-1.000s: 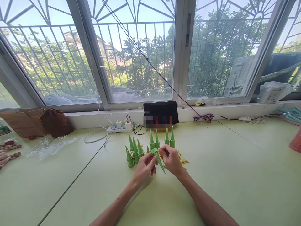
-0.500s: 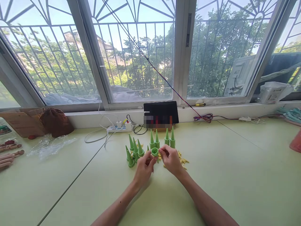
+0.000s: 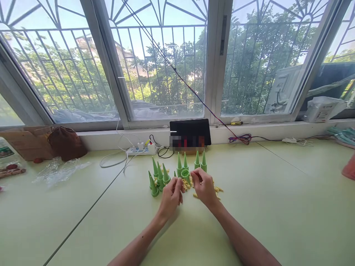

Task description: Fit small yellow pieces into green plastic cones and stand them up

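A green plastic cone (image 3: 185, 174) shows its round, ringed open end toward me, between and just beyond my hands. My left hand (image 3: 171, 194) is closed with thumb and fingers pressed together, close to that cone's left side. Whether anything sits in this pinch is hidden. My right hand (image 3: 203, 186) is also pinched, its fingertips right of the cone's rim; what they hold, if anything, is too small to make out. Several green cones (image 3: 160, 177) stand point up at the left, and more green cones (image 3: 203, 162) stand behind. Small yellow pieces (image 3: 217, 189) lie scattered around and under my hands.
A dark tablet (image 3: 190, 131) leans against the window ledge. Left of it are a white power strip (image 3: 142, 150) with cables, a brown pouch (image 3: 66, 143) and clear plastic wrap (image 3: 59, 171). A coiled cable (image 3: 240, 139) lies right of the tablet.
The green cone has moved up and slightly right, away from my left fingertips, which have closed together. My right hand has shifted slightly away from it.
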Demonstrator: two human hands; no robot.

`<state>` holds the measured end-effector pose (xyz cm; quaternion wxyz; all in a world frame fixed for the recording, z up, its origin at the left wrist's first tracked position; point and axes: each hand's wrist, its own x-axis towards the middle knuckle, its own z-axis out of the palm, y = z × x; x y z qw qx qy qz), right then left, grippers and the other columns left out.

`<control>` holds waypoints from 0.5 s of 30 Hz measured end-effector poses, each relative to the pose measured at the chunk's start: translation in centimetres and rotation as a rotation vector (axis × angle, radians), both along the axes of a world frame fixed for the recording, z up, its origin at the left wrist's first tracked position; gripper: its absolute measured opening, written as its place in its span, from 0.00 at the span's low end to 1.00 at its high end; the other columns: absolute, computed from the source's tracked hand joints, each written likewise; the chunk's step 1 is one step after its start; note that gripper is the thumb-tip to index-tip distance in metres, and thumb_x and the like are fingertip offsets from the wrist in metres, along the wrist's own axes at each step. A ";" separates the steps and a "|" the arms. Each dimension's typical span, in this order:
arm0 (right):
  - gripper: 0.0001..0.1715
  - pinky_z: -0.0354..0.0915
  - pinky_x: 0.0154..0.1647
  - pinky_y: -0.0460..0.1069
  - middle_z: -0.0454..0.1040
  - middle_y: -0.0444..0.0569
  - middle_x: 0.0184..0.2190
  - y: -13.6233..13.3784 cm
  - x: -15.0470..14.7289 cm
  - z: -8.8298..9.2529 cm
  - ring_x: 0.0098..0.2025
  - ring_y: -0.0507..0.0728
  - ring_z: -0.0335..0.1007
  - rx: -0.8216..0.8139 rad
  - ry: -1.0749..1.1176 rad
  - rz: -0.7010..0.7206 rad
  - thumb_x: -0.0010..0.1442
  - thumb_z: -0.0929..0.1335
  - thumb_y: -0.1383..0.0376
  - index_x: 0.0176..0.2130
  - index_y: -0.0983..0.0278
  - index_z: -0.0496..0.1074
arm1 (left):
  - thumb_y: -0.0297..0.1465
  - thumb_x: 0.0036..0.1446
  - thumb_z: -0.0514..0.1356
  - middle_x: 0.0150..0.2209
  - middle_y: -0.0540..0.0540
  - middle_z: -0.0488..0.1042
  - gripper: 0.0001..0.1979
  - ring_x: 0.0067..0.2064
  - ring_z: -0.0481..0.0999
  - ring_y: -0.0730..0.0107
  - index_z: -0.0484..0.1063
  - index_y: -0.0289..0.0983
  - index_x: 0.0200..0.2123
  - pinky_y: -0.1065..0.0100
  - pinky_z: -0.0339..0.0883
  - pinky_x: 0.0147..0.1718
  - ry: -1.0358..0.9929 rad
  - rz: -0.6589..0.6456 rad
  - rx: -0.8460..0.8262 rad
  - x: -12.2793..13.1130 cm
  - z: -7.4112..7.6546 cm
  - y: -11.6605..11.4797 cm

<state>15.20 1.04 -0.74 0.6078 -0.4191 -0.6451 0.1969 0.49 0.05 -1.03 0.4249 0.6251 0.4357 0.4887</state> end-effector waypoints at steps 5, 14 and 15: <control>0.14 0.55 0.24 0.44 0.64 0.42 0.22 -0.2 -0.1 0.0 0.23 0.50 0.55 -0.015 -0.059 0.088 0.66 0.62 0.60 0.30 0.64 0.67 | 0.54 0.60 0.46 0.17 0.47 0.68 0.32 0.16 0.66 0.74 0.69 0.33 0.22 0.72 0.60 0.15 -0.144 -0.142 -0.264 -0.3 0.0 0.4; 0.15 0.54 0.22 0.44 0.62 0.41 0.19 0.0 -0.2 -0.2 0.21 0.49 0.54 -0.096 -0.006 0.185 0.65 0.62 0.58 0.30 0.64 0.67 | 0.55 0.59 0.47 0.19 0.44 0.70 0.33 0.17 0.67 0.73 0.73 0.31 0.24 0.73 0.59 0.15 -0.203 -0.254 -0.361 -0.7 -0.1 0.5; 0.15 0.54 0.21 0.44 0.62 0.40 0.19 0.0 -0.2 -0.2 0.21 0.49 0.54 -0.099 -0.001 0.188 0.65 0.62 0.58 0.30 0.64 0.67 | 0.55 0.59 0.47 0.19 0.44 0.71 0.33 0.17 0.68 0.73 0.73 0.31 0.24 0.73 0.59 0.15 -0.204 -0.255 -0.360 -0.7 -0.1 0.5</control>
